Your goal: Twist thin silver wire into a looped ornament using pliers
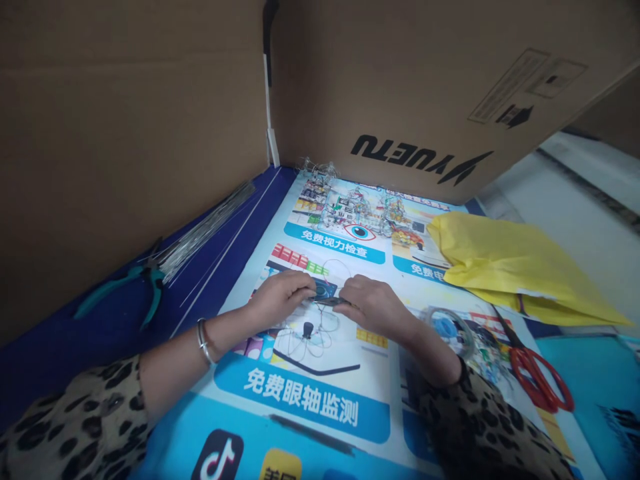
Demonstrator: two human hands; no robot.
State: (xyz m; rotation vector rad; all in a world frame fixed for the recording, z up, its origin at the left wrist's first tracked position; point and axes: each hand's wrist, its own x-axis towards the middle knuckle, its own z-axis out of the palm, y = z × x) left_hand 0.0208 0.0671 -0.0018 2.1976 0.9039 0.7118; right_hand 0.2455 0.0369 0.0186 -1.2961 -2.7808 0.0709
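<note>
over a printed blue-and-white poster sheet (pixel 305 413), the right hand (pixel 375 305) has its grip pinched on a thin dark flat strip (pixel 329 301); whether the left hand's (pixel 284 295) curled grip holds it, i cannot tell. slender wire loops (pixel 324 325) show beside it.

Strip (pixel 329 301): ends were covered by left hand (pixel 283 297) and right hand (pixel 376 307). Wires (pixel 210 230): strands were blurred together. Pliers (pixel 155 273): tips were lost among wire ends. Left sleeve (pixel 95 413): was cut off at lower left. Cardboard (pixel 140 133): was cut off above.
</note>
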